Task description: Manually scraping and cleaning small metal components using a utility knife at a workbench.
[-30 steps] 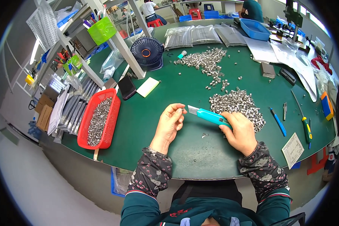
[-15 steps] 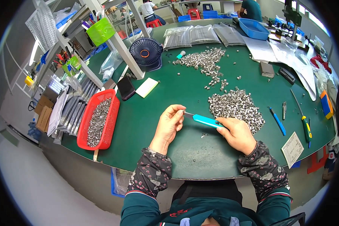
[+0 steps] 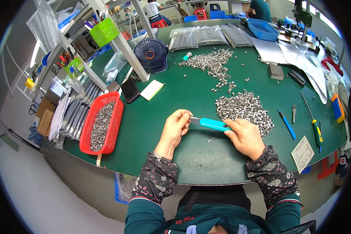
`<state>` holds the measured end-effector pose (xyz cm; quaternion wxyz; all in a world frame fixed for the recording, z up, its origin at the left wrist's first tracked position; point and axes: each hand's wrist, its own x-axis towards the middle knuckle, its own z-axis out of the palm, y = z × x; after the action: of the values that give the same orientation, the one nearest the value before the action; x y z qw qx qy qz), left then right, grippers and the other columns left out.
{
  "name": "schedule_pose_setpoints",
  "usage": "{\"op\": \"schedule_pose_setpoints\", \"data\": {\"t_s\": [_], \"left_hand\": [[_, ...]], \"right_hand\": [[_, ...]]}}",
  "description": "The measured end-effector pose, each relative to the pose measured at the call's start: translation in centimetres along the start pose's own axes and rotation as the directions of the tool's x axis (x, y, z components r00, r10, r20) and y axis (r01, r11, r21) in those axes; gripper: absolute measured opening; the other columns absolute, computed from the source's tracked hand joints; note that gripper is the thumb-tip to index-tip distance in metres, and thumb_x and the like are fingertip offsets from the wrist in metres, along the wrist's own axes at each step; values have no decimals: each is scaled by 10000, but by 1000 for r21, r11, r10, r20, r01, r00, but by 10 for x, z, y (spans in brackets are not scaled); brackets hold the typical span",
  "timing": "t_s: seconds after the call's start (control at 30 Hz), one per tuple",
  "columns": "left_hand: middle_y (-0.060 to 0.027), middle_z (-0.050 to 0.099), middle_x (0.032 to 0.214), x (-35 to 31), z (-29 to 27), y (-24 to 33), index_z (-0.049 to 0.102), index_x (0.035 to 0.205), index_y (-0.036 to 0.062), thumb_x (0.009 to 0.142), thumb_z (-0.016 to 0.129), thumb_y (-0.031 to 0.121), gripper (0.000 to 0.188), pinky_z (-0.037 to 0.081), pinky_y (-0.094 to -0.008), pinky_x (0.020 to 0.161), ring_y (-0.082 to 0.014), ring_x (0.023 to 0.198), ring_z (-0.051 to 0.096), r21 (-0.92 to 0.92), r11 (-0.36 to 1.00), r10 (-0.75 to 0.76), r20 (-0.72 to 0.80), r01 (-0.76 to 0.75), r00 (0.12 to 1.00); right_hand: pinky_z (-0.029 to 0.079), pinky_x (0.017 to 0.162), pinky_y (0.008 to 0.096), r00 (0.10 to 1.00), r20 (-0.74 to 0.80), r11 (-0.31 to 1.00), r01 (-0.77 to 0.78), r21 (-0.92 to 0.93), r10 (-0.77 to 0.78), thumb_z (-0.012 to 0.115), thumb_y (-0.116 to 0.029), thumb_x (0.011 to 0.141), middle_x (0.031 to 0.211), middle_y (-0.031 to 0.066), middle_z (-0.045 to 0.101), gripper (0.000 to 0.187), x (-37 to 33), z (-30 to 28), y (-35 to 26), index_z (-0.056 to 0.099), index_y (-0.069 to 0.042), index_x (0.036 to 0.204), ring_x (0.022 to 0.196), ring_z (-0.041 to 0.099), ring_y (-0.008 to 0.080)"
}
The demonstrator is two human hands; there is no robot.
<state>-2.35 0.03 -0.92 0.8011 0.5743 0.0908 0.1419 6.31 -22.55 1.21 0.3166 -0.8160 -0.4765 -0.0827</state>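
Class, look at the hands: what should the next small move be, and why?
Probably a short, careful stroke of the knife, kept clear of the skin: the right hand holds it, and its blade reaches where the left hand pinches. What is pinched there is too small to tell.

No txt legible. Pale paper slip on R side of bench: rows of print, too sm. to read. Red lettering-like mark on dk green shirt, too blurry.
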Motion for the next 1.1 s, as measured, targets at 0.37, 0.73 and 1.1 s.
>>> {"op": "schedule_pose_setpoints", "data": {"t_s": [0.37,0.73,1.1], "left_hand": [[32,447,668,1,1,-1,551,843,50,902,518,212,176,296,-137,399,-12,517,381,35,999,-6,-11,6,1000],[29,390,625,1,1,0,526,783,54,912,494,264,248,279,-152,398,-27,501,327,30,999,-25,-6,25,1000],[44,353,563,-1,1,9,480,680,52,891,500,199,258,201,-168,367,-27,440,240,34,979,-202,22,202,979]], "right_hand": [[428,545,370,993,-82,991,81,-103,-89,628,-201,755,674,67,474,252,0,0,-2,553,-113,979,657,522,244],[426,548,360,986,-101,985,123,-117,-135,659,-181,717,679,63,470,303,0,0,-2,562,-98,991,657,515,234],[397,546,342,965,-112,959,213,-186,-236,676,-170,683,689,52,463,335,3,-5,0,565,-93,990,658,496,216]]}}
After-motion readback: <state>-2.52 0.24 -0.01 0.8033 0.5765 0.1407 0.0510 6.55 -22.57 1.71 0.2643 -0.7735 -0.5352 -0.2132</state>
